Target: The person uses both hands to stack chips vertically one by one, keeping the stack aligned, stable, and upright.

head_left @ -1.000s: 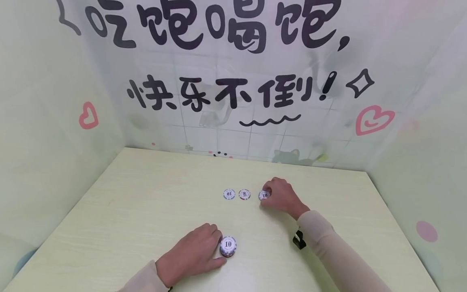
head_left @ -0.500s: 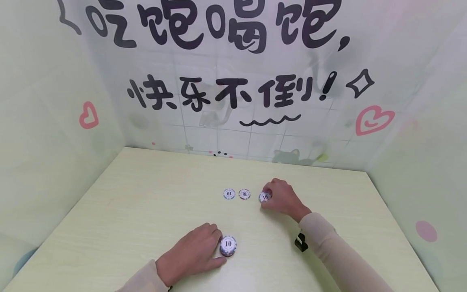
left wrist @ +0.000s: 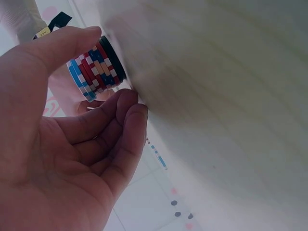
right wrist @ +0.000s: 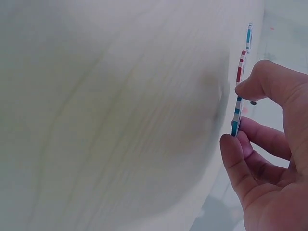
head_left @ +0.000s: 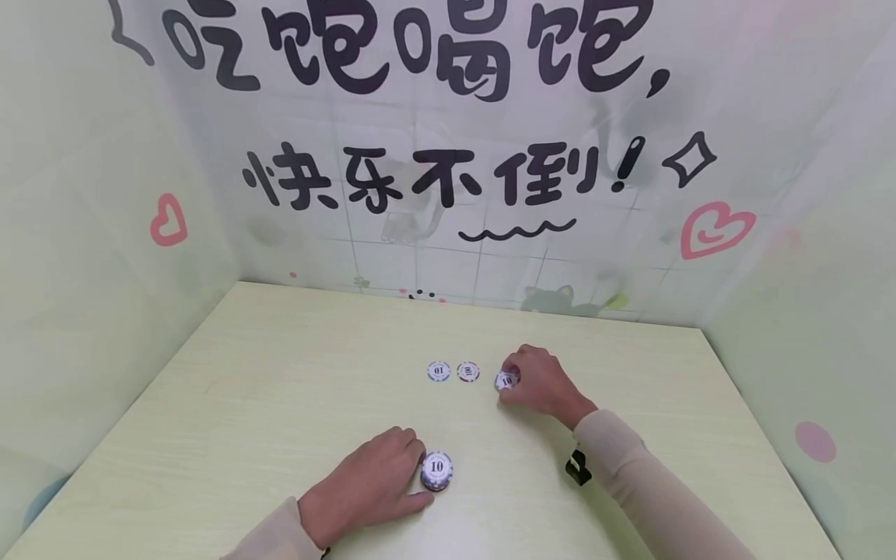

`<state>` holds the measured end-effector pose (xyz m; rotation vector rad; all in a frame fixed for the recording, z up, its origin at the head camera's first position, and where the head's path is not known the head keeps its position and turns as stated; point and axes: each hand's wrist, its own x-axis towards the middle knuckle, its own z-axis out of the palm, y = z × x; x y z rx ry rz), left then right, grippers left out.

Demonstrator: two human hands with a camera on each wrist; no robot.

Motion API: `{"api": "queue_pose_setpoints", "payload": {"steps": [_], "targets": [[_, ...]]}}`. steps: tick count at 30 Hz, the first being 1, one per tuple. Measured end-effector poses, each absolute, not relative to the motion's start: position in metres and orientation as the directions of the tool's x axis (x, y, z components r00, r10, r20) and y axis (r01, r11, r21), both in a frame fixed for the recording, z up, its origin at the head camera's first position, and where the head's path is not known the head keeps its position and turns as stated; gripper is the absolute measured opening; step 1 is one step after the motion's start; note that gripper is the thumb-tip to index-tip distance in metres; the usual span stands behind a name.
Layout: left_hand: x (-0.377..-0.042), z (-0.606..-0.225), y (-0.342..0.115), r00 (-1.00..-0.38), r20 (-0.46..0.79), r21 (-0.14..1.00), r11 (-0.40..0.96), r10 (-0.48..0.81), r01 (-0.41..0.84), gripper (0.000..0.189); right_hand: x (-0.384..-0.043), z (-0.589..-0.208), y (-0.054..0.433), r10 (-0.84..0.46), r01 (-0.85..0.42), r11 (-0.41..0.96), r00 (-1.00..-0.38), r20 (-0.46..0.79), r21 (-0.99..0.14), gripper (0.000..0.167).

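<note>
In the head view, my left hand (head_left: 367,486) rests on the table beside a stack of poker chips (head_left: 437,471) with a "10" on top. The left wrist view shows the stack (left wrist: 96,67) in blue, red and dark layers, beyond the loosely bent fingers and the thumb, which overlaps its edge. My right hand (head_left: 542,381) pinches a blue-edged "10" poker chip (head_left: 506,380) between thumb and fingers, low at the tabletop; the hand hides its right part. Left of it lie a red-edged "100" chip (head_left: 468,372) and another blue-edged "10" chip (head_left: 439,371), flat and apart.
The pale wooden table (head_left: 280,373) is enclosed by a printed back curtain (head_left: 392,257) and light side curtains. A black strap (head_left: 578,468) hangs under the right sleeve (head_left: 630,459).
My right hand and its chip have shifted very slightly toward me. The left hand, the stack and the two flat chips stay as they were.
</note>
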<state>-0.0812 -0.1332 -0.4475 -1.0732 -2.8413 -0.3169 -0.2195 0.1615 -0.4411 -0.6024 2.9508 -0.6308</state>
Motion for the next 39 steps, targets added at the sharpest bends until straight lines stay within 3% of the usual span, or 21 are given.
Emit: {"api": "queue_pose_setpoints", "payload": {"steps": [39], "targets": [[-0.082,-0.446,-0.133,-0.755,0.124,0.140,0.742,0.643,0.655,0.048,-0.196,-0.442,0.145,-0.478,-0.454,0.794,-0.877,0.047,-0.404,0.028]]}}
